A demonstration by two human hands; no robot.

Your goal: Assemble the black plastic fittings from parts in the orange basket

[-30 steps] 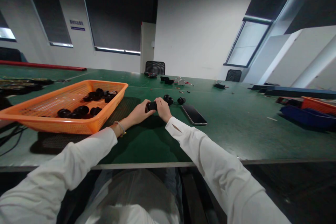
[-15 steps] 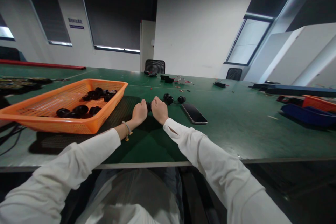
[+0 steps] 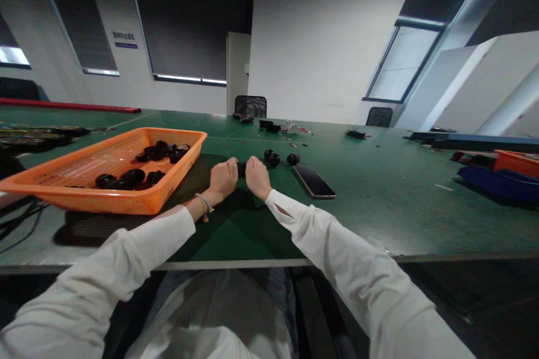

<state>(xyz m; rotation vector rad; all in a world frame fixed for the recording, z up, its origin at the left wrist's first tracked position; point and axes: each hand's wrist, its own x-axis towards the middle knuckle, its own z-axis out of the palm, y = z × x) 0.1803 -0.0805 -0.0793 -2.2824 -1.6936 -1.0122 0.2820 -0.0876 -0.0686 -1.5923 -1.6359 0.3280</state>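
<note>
Between my two hands is a small black part (image 3: 241, 170), mostly covered by fingers. My left hand (image 3: 223, 177) is closed on its left side, and my right hand (image 3: 257, 175) grips its right side. Both hands are just above the green table (image 3: 362, 202). Beyond my right hand lie a black round part (image 3: 272, 157) and another black part (image 3: 293, 159). A dark phone (image 3: 314, 182) rests to the right of them. On the left stands an orange basket (image 3: 156, 199) with several black parts inside.
Farther back on the table are black pieces (image 3: 269, 126), a white piece (image 3: 291, 128) and a small black item (image 3: 356, 134). A blue tray (image 3: 497, 182) sits at the right. Dark cables (image 3: 21, 227) lie at the left, by the basket.
The view has shifted slightly. My hands have drawn a little apart, and more of the black part shows between them.
</note>
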